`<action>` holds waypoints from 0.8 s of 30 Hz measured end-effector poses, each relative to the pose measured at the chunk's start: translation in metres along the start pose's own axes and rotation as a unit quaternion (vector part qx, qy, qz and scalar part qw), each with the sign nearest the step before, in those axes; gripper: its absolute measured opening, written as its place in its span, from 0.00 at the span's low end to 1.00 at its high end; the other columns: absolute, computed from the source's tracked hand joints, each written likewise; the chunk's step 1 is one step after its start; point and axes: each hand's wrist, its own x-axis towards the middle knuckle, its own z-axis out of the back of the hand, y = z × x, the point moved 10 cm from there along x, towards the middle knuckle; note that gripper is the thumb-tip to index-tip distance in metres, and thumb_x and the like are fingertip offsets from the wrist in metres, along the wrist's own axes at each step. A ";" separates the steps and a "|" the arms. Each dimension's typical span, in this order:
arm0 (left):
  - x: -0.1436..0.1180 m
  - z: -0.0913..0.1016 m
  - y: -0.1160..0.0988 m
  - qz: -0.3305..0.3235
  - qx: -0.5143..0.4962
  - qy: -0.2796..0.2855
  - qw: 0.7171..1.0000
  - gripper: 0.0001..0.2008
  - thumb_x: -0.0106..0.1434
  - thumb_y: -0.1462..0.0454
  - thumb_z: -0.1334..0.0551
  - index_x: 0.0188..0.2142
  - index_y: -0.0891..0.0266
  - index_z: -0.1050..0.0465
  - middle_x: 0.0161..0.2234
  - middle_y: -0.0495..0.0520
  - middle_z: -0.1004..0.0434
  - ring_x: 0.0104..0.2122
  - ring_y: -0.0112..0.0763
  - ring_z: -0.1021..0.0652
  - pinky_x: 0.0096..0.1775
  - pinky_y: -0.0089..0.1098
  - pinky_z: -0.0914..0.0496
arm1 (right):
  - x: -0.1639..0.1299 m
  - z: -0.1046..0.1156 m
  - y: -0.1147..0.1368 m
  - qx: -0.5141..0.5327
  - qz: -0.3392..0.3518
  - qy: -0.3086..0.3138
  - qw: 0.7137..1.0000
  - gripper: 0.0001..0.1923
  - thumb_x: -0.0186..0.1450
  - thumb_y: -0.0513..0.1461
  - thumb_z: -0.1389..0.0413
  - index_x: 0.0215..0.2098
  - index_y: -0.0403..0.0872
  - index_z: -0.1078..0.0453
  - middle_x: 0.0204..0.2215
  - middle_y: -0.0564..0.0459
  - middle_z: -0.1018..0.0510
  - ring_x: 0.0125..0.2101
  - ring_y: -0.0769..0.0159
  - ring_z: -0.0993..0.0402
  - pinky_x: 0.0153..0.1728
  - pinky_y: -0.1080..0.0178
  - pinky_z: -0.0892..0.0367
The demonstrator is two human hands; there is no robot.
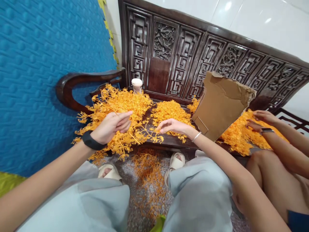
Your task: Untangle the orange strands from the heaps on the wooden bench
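My left hand (pixel 114 127), with a black band on the wrist, is closed over a large heap of orange plastic sprigs (pixel 127 100). Its index finger reaches forward, and what the curled fingers hold, if anything, is hidden. To the right, my right hand (pixel 173 125) pinches the tip of a branching orange sprig (pixel 151 137) between thumb and fingers. That sprig spreads leftward at the bench's front edge. Just behind my right hand lies a smaller pile of loose orange pieces (pixel 170 111).
A carved dark wooden bench (pixel 161 75) carries the piles. Behind the left heap stands a lidded cup (pixel 137 85). A cardboard sheet (pixel 219 103) leans upright right of centre. Beyond it, another person's hands (pixel 263 120) touch more orange pieces. Orange stems (pixel 149 174) litter the floor.
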 end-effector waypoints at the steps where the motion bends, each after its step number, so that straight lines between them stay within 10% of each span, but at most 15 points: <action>1: 0.000 0.001 0.001 0.003 0.001 -0.003 1.000 0.26 0.61 0.61 0.45 0.09 0.60 0.53 0.06 0.42 0.55 0.11 0.20 0.45 0.20 0.29 0.48 | -0.001 0.000 0.003 -0.016 0.000 -0.006 1.000 0.10 0.50 0.38 0.38 0.32 0.43 0.27 0.29 0.55 0.25 0.31 0.73 0.30 0.39 0.67 0.36; 7: -0.001 -0.002 0.004 0.018 0.024 0.011 0.999 0.26 0.61 0.60 0.45 0.09 0.59 0.52 0.06 0.42 0.55 0.11 0.21 0.45 0.20 0.30 0.48 | 0.005 -0.007 0.006 -0.138 -0.005 -0.048 0.989 0.04 0.51 0.33 0.42 0.27 0.41 0.30 0.25 0.56 0.26 0.28 0.73 0.31 0.35 0.67 0.37; 11: -0.002 -0.011 0.009 0.032 0.058 0.032 0.997 0.26 0.61 0.59 0.46 0.09 0.59 0.51 0.07 0.43 0.53 0.11 0.21 0.46 0.20 0.30 0.49 | 0.002 0.030 0.000 -0.228 -0.033 -0.230 0.946 0.03 0.50 0.29 0.45 0.21 0.41 0.33 0.19 0.57 0.29 0.22 0.74 0.35 0.28 0.69 0.40; 20: -0.010 -0.043 0.011 -0.018 0.136 0.030 0.990 0.22 0.59 0.57 0.47 0.14 0.60 0.54 0.13 0.42 0.56 0.15 0.19 0.50 0.19 0.27 0.53 | -0.015 0.081 -0.023 -0.083 -0.104 -0.456 0.880 0.12 0.54 0.35 0.47 0.15 0.44 0.41 0.13 0.58 0.37 0.17 0.76 0.41 0.21 0.70 0.43; 24: -0.022 -0.064 -0.007 -0.118 0.318 0.063 0.938 0.18 0.59 0.58 0.47 0.15 0.62 0.44 0.14 0.45 0.46 0.17 0.22 0.42 0.22 0.27 0.46 | -0.006 0.082 -0.020 -0.066 -0.091 -0.470 0.876 0.11 0.53 0.37 0.46 0.14 0.44 0.40 0.14 0.58 0.36 0.18 0.74 0.39 0.25 0.67 0.40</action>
